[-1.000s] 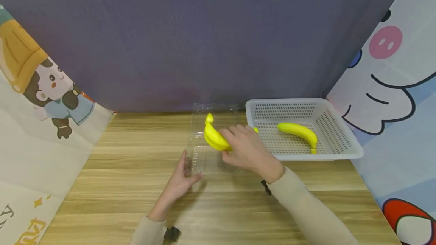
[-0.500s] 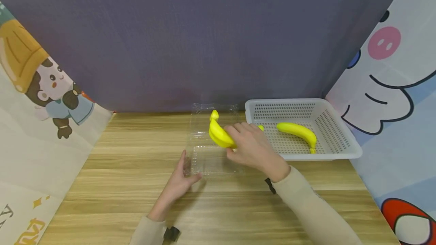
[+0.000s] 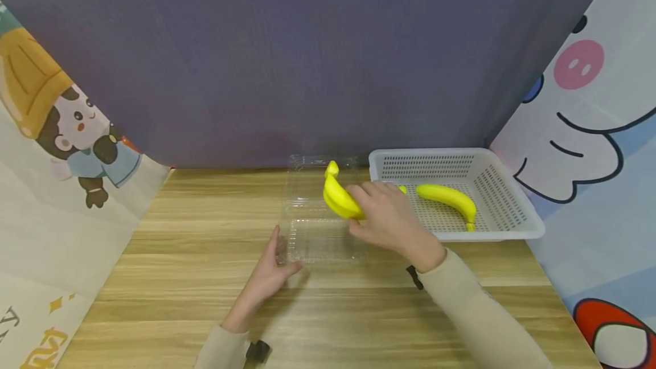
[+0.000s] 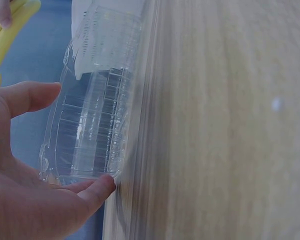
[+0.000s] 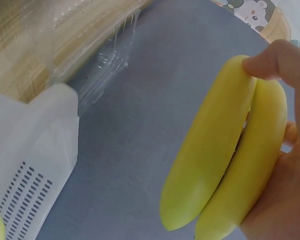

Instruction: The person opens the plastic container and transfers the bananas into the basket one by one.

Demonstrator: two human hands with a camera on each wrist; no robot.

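Observation:
My right hand point(image 3: 386, 218) grips a bunch of two yellow bananas point(image 3: 342, 198), carried above the right side of a clear plastic box point(image 3: 307, 238). In the right wrist view the two bananas point(image 5: 210, 150) lie side by side, the thumb and fingers around them. Their stem end points up and left in the head view, and a tip shows past the knuckles. My left hand point(image 3: 269, 272) rests at the box's front left corner, fingers and thumb spread. From the left wrist, the fingertips point(image 4: 102, 189) sit right at the box's lower edge.
A white perforated basket point(image 3: 530, 226) stands to the right of the box, with one banana point(image 3: 448, 199) lying in it. Behind the wooden table point(image 3: 205, 278) rises a dark grey panel point(image 3: 328, 61). Printed cartoon panels point(image 3: 579, 152) flank both sides.
My right hand has moved right and slightly away from me with the bananas, toward the basket. The left hand and the clear box have stayed in place.

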